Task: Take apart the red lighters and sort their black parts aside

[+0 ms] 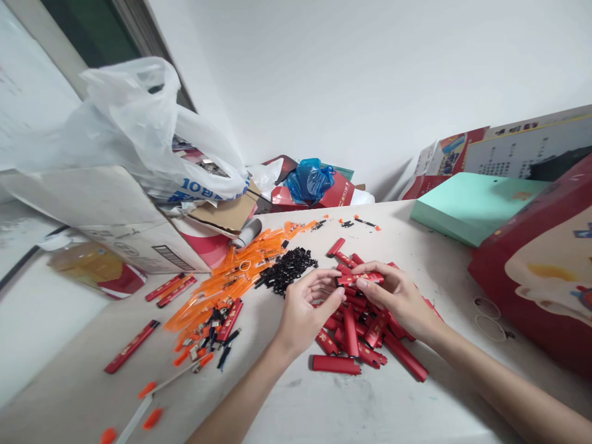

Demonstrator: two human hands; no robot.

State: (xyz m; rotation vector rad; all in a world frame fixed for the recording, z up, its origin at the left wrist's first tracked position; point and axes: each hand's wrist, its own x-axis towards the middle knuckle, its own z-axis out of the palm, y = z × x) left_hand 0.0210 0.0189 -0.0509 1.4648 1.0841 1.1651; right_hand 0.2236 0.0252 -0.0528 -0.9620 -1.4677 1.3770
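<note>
My right hand pinches a slim red case with gold print and a black left end, thumb in front and fingers behind. At that black end, the thumb and fingers of my left hand close around the case. Both hands are above a loose pile of similar red cases, some with notched ends. Left of my left hand lies a heap of small black parts. Orange flat cables spread beside it, with metal plugs and orange caps among them.
Single red cases lie at the left. A white cardboard box and plastic bag stand behind. On the right are a mint-green box, a large red printed box and rubber bands. A blue bag sits behind the table.
</note>
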